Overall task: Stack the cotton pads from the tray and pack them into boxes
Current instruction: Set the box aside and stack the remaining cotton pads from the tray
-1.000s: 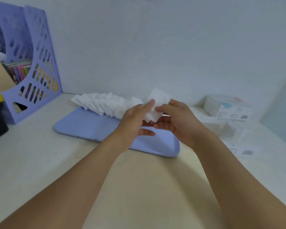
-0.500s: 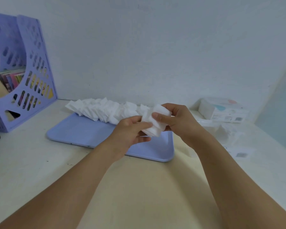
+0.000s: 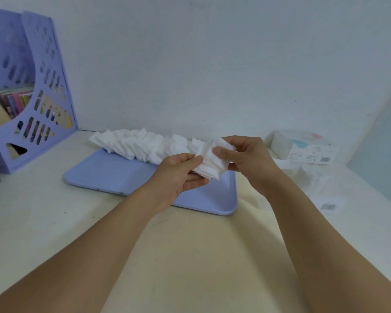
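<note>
Hands meet above the right end of the blue tray point(image 3: 113, 177). Right hand point(image 3: 250, 161) pinches a small stack of cotton pads point(image 3: 209, 164), thumb on top, fingers curled behind. Left hand point(image 3: 178, 175) grips the stack's left edge with fingertips. Loose pads point(image 3: 136, 144) lie in an overlapping row along the tray's far edge, against the wall. Box point(image 3: 303, 146) sits on the table well right of the tray. Purple file rack point(image 3: 32, 105) stands far left.
</note>
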Tool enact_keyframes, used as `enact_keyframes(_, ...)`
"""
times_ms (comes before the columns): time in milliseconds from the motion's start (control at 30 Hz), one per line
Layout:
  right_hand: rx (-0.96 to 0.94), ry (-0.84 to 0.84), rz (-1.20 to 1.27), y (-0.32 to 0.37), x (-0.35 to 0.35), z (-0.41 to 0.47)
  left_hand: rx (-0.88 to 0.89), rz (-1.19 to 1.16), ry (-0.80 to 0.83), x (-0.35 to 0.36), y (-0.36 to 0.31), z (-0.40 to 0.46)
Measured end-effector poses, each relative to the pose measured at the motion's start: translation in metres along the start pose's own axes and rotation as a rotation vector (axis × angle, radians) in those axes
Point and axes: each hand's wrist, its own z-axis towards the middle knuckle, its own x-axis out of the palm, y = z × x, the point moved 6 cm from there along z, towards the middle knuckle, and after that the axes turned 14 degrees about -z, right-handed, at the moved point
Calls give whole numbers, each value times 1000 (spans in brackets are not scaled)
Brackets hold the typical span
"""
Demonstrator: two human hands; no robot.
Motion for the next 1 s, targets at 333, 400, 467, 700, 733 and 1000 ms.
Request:
enact_keyframes(333,-128,-139,-90,1,-3,6,117,62,-55,-3,2,5)
enact_keyframes(400,-171,-183,-175,2,-5,6,129,58,-67,-4,1,5)
enact_keyframes(467,-215,-254,-200,8,-9,5,154,49,-109,-7,1,6)
enact_keyframes(700,-13,-1,112,9,-21,3,153,-75,-122,-8,-2,6)
enact_keyframes(733,10,69,62,5,-14,2,137,-85,-89,-5,-1,5)
enact_keyframes(1000,-8,22,-99,-1,-6,2,75,-75,-29,2,2,1)
